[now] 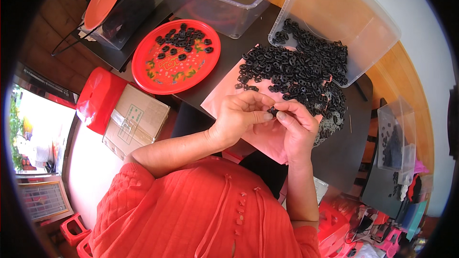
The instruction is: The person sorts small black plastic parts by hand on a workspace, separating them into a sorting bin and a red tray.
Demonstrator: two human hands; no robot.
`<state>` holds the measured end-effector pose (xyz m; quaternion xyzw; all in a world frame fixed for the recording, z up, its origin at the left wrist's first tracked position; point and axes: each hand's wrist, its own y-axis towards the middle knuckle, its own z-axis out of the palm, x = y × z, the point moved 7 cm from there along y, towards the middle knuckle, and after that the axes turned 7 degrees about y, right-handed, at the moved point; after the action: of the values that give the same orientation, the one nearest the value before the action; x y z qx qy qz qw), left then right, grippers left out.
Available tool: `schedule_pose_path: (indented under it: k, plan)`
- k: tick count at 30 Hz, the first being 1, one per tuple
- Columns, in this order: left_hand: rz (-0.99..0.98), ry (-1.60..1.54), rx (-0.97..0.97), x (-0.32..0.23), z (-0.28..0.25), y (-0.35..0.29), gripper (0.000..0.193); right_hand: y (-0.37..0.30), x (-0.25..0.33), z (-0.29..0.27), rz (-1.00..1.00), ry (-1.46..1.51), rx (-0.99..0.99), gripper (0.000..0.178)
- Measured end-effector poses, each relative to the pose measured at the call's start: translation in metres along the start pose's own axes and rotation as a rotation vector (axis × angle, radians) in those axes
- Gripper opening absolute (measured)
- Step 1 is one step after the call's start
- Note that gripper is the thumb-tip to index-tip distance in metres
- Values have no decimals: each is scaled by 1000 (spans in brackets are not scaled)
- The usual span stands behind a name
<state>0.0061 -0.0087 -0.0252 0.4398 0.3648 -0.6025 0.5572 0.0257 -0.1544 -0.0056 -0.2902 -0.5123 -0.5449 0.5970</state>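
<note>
Over the near edge of the table, my left hand [233, 118] and my right hand [299, 131] meet, fingertips pinched together. Between them they grip a small black plastic part [273, 111], largely covered by the fingers, so its shape is hard to make out. Just beyond my hands spreads a heap of similar black parts [291, 67], many with holes through them, on a pink sheet [217, 96]. To the left, a round red tray [143, 67] with a printed pattern carries a smaller group of black parts [181, 38].
A clear plastic bin [354, 24] lies tipped at the heap's far side; another clear bin [224, 5] stands at the back. Left of the table are a cardboard box [136, 117] and a red stool [101, 98]. A clear container [397, 134] sits at far right.
</note>
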Motion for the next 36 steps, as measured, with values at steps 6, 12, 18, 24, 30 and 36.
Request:
schedule_pose_path:
  k: [6,12,18,24,30,36]
  plan:
    - [61,0,177,-9,13,0,36,-1,3,1,111,197,3,30]
    - [247,428,262,-28,9,0,34,1,-3,5,183,311,74,42]
    - [392,509,273,-39,15,-8,30,-8,2,12,243,395,99,43]
    - [366,478,286,-32,13,-14,22,-22,-9,21,257,541,117,41]
    - [39,-16,249,-17,10,-16,11,-32,-19,29,371,491,-55,22]
    - [408,288,184,-47,0,-23,9,-33,-28,43,583,425,57,25]
